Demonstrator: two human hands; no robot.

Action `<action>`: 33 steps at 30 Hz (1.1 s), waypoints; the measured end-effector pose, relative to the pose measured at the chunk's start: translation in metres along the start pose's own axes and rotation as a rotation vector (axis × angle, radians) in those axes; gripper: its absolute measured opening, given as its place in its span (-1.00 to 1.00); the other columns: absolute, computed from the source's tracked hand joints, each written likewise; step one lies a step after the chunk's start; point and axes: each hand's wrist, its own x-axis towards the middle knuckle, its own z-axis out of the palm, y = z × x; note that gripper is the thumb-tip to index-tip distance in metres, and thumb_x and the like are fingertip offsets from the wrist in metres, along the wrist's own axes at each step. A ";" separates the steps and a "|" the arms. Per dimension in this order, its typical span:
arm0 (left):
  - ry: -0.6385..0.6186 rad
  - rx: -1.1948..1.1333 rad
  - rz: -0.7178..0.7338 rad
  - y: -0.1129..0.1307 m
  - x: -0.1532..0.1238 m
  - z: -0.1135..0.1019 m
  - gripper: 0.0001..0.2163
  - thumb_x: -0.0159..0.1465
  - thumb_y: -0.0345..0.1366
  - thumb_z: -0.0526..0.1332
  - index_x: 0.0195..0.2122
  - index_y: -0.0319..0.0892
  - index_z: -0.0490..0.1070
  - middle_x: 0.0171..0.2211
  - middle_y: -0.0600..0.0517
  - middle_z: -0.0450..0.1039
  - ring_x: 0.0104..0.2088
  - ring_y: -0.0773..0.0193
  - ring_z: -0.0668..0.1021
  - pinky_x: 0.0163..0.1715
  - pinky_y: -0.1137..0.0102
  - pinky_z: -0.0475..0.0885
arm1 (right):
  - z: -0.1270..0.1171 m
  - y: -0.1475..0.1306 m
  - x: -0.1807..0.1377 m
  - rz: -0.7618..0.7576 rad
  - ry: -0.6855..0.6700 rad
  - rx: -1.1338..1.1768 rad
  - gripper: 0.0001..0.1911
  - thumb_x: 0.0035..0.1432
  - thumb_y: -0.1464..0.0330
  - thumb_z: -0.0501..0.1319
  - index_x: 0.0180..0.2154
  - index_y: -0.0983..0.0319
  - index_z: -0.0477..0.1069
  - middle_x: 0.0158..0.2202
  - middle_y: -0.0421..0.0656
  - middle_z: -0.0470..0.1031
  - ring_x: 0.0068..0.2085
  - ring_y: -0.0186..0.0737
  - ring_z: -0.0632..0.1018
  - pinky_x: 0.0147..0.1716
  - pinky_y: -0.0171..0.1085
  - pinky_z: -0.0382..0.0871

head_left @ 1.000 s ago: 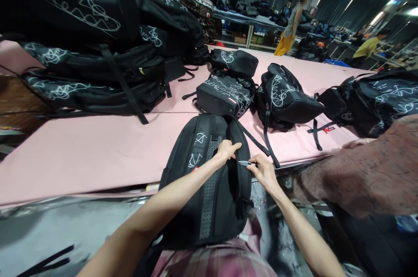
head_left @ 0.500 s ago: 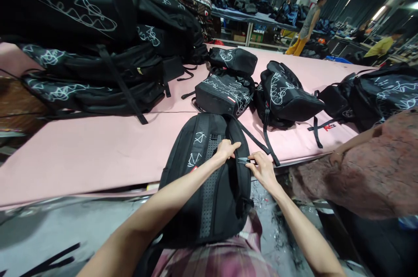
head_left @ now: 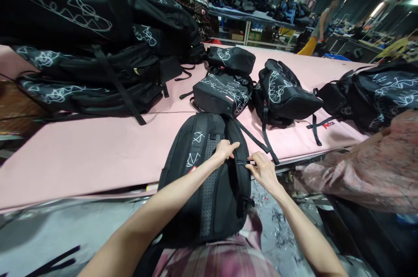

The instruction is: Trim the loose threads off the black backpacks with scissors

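A black backpack point(head_left: 222, 200) leans upright against the pink table's front edge, straps facing me. White scribbled lines mark its left shoulder strap point(head_left: 197, 140). My left hand point(head_left: 226, 150) is closed on the right shoulder strap point(head_left: 242, 174), thumb lying along it. On that strap's outer edge, my right hand point(head_left: 264, 168) pinches a pair of small thread snips point(head_left: 247, 163). Only a dark bit of the snips shows; fingers and strap hide the rest.
Stacked black backpacks point(head_left: 98, 63) rise at the left. More printed bags point(head_left: 222, 94) lie on the pink table point(head_left: 98, 146) ahead. A co-worker's patterned sleeve point(head_left: 369, 159) is close at the right. Another person point(head_left: 321, 28) is farther back.
The snips' silvery blades, visible across the strap before, are now mostly out of sight at its edge. Both hands stay nearly in place. The co-worker at right has shifted.
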 end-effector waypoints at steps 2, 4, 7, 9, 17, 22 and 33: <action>-0.001 0.000 -0.001 0.000 0.000 0.000 -0.70 0.16 -0.09 0.15 -0.56 -0.23 0.29 -0.80 0.07 0.32 -0.81 0.43 0.27 -0.74 0.51 0.12 | -0.001 -0.001 -0.001 -0.015 0.005 -0.037 -0.90 0.18 0.31 0.15 -0.28 0.20 0.34 -0.30 -0.14 0.41 -0.24 -0.17 0.44 -0.29 -0.27 0.30; 0.001 0.001 -0.001 0.000 0.001 0.000 -0.70 0.16 -0.10 0.15 -0.55 -0.24 0.30 -0.79 0.06 0.33 -0.81 0.42 0.28 -0.74 0.51 0.13 | -0.002 -0.002 -0.002 -0.017 0.015 -0.072 -0.91 0.18 0.32 0.14 -0.27 0.20 0.33 -0.30 -0.13 0.41 -0.24 -0.17 0.43 -0.29 -0.28 0.30; 0.004 0.002 -0.001 0.000 0.001 0.001 -0.70 0.16 -0.09 0.15 -0.54 -0.25 0.31 -0.78 0.04 0.34 -0.80 0.41 0.30 -0.73 0.50 0.14 | -0.002 -0.005 -0.002 -0.009 0.018 -0.141 -0.91 0.19 0.32 0.14 -0.26 0.20 0.33 -0.29 -0.13 0.41 -0.24 -0.18 0.43 -0.29 -0.28 0.30; 0.003 0.000 -0.001 0.001 0.001 0.001 -0.70 0.16 -0.09 0.16 -0.53 -0.25 0.31 -0.77 0.04 0.35 -0.79 0.40 0.31 -0.72 0.50 0.14 | -0.002 -0.007 -0.002 -0.010 0.018 -0.192 -0.91 0.19 0.33 0.13 -0.26 0.21 0.34 -0.28 -0.12 0.41 -0.23 -0.17 0.42 -0.29 -0.27 0.29; 0.012 -0.008 0.004 0.003 -0.001 0.000 -0.70 0.15 -0.10 0.16 -0.58 -0.21 0.26 -0.82 0.09 0.28 -0.81 0.40 0.29 -0.74 0.51 0.13 | 0.007 -0.013 -0.004 0.049 0.065 -0.183 -0.90 0.15 0.36 0.17 -0.25 0.21 0.36 -0.27 -0.10 0.42 -0.20 -0.15 0.43 -0.31 -0.27 0.29; 0.016 -0.020 0.005 0.004 -0.004 -0.002 -0.71 0.15 -0.11 0.16 -0.58 -0.20 0.23 -0.83 0.10 0.25 -0.81 0.40 0.29 -0.75 0.51 0.13 | 0.011 -0.007 -0.003 0.227 0.066 0.146 -0.90 0.12 0.33 0.18 -0.29 0.19 0.38 -0.30 -0.17 0.46 -0.30 -0.22 0.47 -0.31 -0.28 0.30; 0.013 -0.011 0.007 -0.001 -0.004 0.004 -0.71 0.15 -0.11 0.16 -0.58 -0.20 0.25 -0.81 0.10 0.27 -0.80 0.39 0.29 -0.72 0.50 0.15 | 0.001 -0.019 0.006 0.278 -0.012 0.817 -0.83 0.04 0.23 0.21 -0.37 0.21 0.40 -0.42 -0.21 0.44 -0.39 -0.26 0.45 -0.39 -0.31 0.30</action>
